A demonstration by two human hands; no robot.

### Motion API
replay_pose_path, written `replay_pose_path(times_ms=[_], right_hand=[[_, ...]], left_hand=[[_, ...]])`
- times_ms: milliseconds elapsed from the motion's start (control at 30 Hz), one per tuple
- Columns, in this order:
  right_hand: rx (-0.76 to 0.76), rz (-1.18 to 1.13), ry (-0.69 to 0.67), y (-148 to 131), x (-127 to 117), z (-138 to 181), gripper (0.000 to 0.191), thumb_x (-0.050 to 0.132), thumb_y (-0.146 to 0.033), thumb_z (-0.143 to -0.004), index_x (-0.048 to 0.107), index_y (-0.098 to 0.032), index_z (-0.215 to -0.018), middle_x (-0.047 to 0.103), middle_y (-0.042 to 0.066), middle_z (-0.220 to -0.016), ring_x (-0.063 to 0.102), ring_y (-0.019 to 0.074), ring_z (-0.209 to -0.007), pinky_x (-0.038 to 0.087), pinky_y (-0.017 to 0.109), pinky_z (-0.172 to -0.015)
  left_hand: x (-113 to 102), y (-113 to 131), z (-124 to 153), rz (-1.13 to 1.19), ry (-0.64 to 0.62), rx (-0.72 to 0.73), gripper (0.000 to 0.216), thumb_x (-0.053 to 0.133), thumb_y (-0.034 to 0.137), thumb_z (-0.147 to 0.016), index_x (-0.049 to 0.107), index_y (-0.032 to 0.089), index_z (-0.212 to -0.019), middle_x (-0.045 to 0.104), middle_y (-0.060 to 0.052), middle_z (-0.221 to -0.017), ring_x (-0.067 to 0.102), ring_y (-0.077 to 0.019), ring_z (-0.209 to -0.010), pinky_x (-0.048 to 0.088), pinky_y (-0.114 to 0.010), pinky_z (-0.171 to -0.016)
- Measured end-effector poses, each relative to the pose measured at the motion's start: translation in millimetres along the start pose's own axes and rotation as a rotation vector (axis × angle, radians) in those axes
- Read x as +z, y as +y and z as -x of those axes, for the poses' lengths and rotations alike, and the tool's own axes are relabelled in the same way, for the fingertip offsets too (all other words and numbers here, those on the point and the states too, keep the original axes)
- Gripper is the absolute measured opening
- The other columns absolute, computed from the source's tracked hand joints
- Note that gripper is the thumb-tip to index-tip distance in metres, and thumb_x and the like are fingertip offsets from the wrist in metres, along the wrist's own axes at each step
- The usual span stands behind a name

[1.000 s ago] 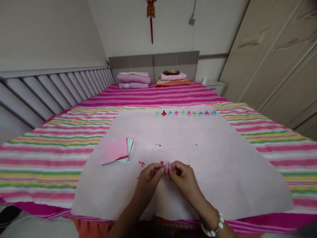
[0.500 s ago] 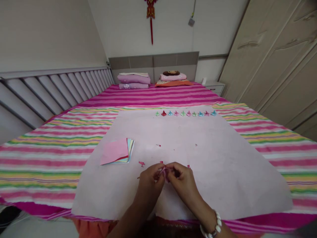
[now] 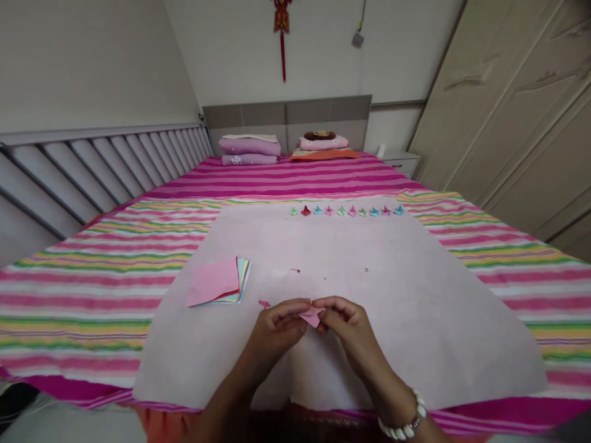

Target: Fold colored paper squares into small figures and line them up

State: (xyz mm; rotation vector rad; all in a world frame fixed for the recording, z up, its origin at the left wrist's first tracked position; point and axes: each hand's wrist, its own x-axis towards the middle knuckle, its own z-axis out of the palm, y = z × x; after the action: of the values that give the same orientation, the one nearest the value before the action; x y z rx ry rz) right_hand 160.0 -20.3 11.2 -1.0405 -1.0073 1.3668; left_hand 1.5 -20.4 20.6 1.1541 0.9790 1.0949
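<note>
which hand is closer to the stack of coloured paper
Left. The left hand is to the right of the stack of coloured paper and nearer the camera; the right hand is farther right, across the folded pink paper.

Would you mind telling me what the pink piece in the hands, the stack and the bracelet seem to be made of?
Pink piece: likely matte paper, as it holds sharp folds.
Stack: seemingly matte paper too, with thin, flat, straight-edged layers.
Bracelet: pale, smooth-looking beads, perhaps stone, shell or plastic, with a metallic-looking grey part.
</note>
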Motion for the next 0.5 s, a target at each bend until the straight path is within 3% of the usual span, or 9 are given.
replay_pose_path(times_ms=[100,267,367,500], right_hand=[[-0.009,-0.003,-0.062,-2.0,-3.1,1.1,0.016,0.067,-0.027,-0.071,0.073,-0.018,-0.083,0.064,0.0,-0.054,0.056,0.0142,-0.054,0.044,0.028,-0.059],[-0.027,0.026,-0.143,-2.9,-3.7,1.9,0.02,0.069,-0.029,-0.07,0.072,-0.019,-0.088,0.061,0.0,-0.062,0.051,0.0136,-0.058,0.041,0.027,-0.058],[-0.028,0.086,-0.157,-0.9,-2.0,1.1,0.019,0.072,-0.035,-0.069,0.071,-0.019,-0.08,0.051,-0.004,-0.055,0.041,0.0109,-0.052,0.032,0.025,-0.052],[-0.045,0.164,-0.171,1.5,-0.2,0.3,0.028,0.071,-0.042,-0.07,0.061,-0.018,-0.061,0.04,-0.006,-0.051,0.033,0.01,-0.051,0.024,0.024,-0.05]], left_hand=[[1.9,-1.5,0.0,0.019,0.037,0.017,0.029,0.077,0.019,-0.06,0.073,0.017,-0.089,0.072,-0.009,-0.104,0.069,-0.0225,-0.088,0.055,-0.036,-0.082],[4.2,-0.6,1.1,-0.073,0.117,0.003,0.018,0.073,0.026,-0.068,0.075,0.018,-0.085,0.075,-0.005,-0.079,0.068,-0.0195,-0.077,0.053,-0.03,-0.074],[4.4,-2.2,2.5,-0.085,0.117,0.025,0.015,0.072,0.029,-0.071,0.075,0.017,-0.079,0.072,-0.003,-0.069,0.064,-0.0161,-0.068,0.05,-0.026,-0.065],[5.3,-2.7,1.9,-0.056,0.111,0.008,0.016,0.074,0.03,-0.069,0.073,0.018,-0.079,0.074,-0.004,-0.079,0.065,-0.0179,-0.078,0.049,-0.028,-0.074]])
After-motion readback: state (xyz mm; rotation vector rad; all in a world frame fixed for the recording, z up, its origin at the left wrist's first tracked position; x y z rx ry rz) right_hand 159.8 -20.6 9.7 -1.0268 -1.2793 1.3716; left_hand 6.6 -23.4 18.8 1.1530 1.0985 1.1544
